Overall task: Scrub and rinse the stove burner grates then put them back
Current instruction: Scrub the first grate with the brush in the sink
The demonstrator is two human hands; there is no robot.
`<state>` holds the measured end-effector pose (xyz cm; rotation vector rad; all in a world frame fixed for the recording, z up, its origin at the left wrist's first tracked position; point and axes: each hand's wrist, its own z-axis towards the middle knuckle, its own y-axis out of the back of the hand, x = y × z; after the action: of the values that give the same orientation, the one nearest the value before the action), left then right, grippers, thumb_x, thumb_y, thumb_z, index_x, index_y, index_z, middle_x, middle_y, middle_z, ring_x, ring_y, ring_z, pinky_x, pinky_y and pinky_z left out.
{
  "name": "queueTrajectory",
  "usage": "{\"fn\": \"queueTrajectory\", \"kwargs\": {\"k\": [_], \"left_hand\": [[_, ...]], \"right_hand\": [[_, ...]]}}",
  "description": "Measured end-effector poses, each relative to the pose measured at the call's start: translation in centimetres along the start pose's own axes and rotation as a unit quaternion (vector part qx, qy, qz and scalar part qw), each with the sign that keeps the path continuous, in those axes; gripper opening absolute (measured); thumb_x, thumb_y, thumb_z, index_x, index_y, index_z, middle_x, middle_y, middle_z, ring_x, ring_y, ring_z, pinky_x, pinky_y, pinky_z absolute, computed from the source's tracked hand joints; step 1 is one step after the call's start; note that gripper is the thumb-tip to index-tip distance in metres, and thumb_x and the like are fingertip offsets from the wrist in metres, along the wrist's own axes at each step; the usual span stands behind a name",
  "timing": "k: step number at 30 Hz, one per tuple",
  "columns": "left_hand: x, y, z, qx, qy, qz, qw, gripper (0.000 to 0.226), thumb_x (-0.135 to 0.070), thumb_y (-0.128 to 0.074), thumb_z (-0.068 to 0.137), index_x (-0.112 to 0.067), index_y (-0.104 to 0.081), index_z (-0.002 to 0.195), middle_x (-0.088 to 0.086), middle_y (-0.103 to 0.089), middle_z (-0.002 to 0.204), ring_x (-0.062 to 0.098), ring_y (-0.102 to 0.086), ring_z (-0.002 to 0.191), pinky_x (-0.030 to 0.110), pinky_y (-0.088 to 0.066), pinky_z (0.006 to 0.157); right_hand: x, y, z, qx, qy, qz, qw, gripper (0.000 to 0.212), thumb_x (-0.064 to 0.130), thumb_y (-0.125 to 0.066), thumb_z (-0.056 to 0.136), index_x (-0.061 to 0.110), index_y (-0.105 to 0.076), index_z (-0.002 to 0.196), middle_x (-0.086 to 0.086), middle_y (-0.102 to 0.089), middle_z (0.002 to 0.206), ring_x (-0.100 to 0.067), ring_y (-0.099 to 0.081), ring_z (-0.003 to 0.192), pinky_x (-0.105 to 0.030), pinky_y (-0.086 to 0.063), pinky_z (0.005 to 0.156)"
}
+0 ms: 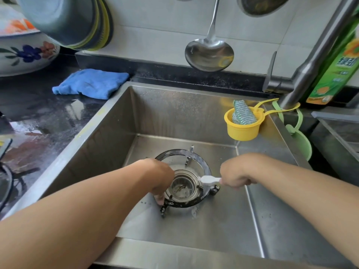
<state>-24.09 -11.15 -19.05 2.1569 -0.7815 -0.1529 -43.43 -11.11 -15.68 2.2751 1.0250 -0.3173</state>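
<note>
Both hands grip: left the flat-lying grate, right a leftward-pointing brush.

Home kitchen — steel sink, hanging ladle, dish soap bottle, wet black counter

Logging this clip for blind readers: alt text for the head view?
In a steel sink, the left hand steadies a round grate over the drain while the right hand scrubs it with a white brush. A yellow cup holding a scourer hangs nearby.
</note>
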Motion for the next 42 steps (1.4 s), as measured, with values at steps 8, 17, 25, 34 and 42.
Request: {"fn": "queueTrajectory", "kwargs": {"k": [8, 17, 25, 34, 42], "left_hand": [[-1.4, -0.4, -0.7, 0.010, -0.063, -0.028, 0.998, 0.041, -0.047, -0.063, 0.096, -0.018, -0.070, 0.125, 0.005, -0.068, 0.114, 0.028, -0.061, 0.104, 0.034, -0.043, 0.078], [-2.7, -0.7, -0.1, -0.004, -0.132, -0.061, 0.989, 0.043, -0.036, -0.068, 0.095, -0.024, -0.062, 0.135, 0.000, -0.062, 0.135, 0.026, -0.055, 0.124, 0.029, -0.035, 0.084], [-2.4, -1.2, 0.3, -0.003, -0.131, -0.064, 0.989, 0.042, -0.038, -0.064, 0.097, -0.024, -0.059, 0.136, 0.003, -0.056, 0.141, 0.030, -0.052, 0.128, 0.034, -0.036, 0.086], [-2.9, -1.4, 0.5, -0.035, -0.110, -0.066, 0.991, 0.041, -0.041, -0.062, 0.098, -0.024, -0.061, 0.135, 0.006, -0.062, 0.132, 0.032, -0.056, 0.122, 0.035, -0.041, 0.085], [-2.9, -1.3, 0.2, -0.011, -0.110, -0.014, 0.994, 0.038, -0.042, -0.050, 0.105, -0.014, -0.067, 0.124, 0.004, -0.058, 0.103, 0.027, -0.052, 0.094, 0.035, -0.038, 0.076]], "right_hand": [[-1.3, -0.6, 2.8, -0.115, -0.054, 0.079, 0.989, 0.043, 0.002, -0.045, 0.096, 0.004, -0.054, 0.139, -0.018, -0.063, 0.123, -0.034, -0.063, 0.098, -0.032, -0.043, 0.071], [-0.8, -0.8, 4.5, -0.139, -0.078, 0.078, 0.984, 0.035, 0.004, -0.050, 0.092, 0.003, -0.064, 0.124, -0.015, -0.065, 0.122, -0.034, -0.066, 0.106, -0.033, -0.050, 0.076], [0.9, -0.6, 4.3, -0.110, -0.043, 0.032, 0.992, 0.038, 0.003, -0.049, 0.094, 0.001, -0.060, 0.130, -0.016, -0.064, 0.123, -0.035, -0.066, 0.107, -0.034, -0.049, 0.076], [-0.2, -0.6, 3.3, -0.102, -0.049, 0.112, 0.987, 0.038, 0.003, -0.044, 0.097, 0.003, -0.058, 0.132, -0.017, -0.063, 0.123, -0.034, -0.065, 0.103, -0.032, -0.048, 0.071], [-0.7, 0.1, 0.9, -0.074, -0.012, 0.112, 0.991, 0.033, 0.019, -0.031, 0.110, 0.007, -0.057, 0.127, -0.015, -0.062, 0.097, -0.032, -0.059, 0.079, -0.028, -0.036, 0.057]]}}
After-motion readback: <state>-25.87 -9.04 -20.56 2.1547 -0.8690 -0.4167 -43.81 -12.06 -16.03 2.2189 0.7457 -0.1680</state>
